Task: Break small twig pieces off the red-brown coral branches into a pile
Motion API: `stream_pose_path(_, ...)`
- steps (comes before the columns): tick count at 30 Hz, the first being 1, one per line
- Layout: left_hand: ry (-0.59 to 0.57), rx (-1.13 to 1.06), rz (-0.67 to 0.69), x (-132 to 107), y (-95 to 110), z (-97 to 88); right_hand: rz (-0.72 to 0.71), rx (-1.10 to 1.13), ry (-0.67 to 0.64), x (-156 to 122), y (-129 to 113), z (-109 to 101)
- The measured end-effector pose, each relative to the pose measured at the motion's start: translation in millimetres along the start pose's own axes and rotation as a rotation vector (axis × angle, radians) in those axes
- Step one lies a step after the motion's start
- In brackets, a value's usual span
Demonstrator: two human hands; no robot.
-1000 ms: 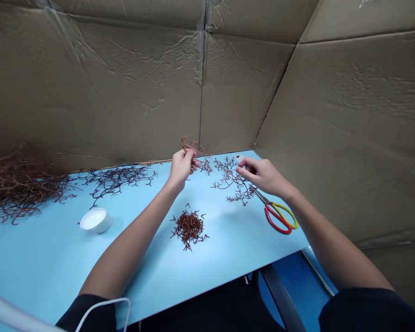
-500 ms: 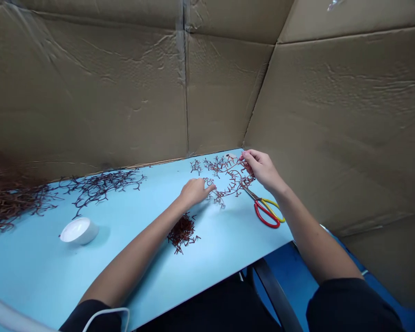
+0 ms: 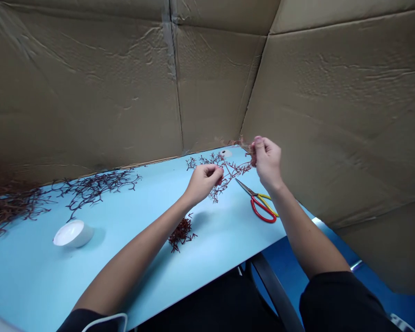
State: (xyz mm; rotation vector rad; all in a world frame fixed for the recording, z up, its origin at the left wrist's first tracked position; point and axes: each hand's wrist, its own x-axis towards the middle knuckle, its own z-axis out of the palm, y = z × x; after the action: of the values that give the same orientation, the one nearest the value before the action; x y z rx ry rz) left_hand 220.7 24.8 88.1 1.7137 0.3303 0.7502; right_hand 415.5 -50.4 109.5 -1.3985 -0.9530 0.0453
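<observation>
Reddish-brown twig bits [image 3: 181, 234] make one small pile on the bench [image 3: 44, 281], a far bigger heap [image 3: 7, 205] lying off left (left hand [image 3: 203, 182] and right hand [image 3: 268, 163] pinch one sprig [image 3: 230, 173]).

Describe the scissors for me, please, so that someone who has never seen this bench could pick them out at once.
Find the light blue board set against the cardboard wall, then look toward its far right side, just below the raised right hand. A pair of scissors lies there, blades pointing toward the dark red twigs. Its one red and one yellow handle loops set it apart from everything nearby.
</observation>
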Motion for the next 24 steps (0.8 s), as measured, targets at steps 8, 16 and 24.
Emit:
stream_pose_path(8,0.174,0.041,0.029,-20,3,-42.3,0.121,0.188,0.205,6,24,-25)
stream_pose_path(16,0.281,0.029,-0.082,-47,9,-90.9,0.027,-0.787,-0.335,-40,68,-34)
stream_pose_path(24,0.37,0.192,-0.024,-98,18,-87.9,-0.136,-0.529,-0.413,-86,-1,6)
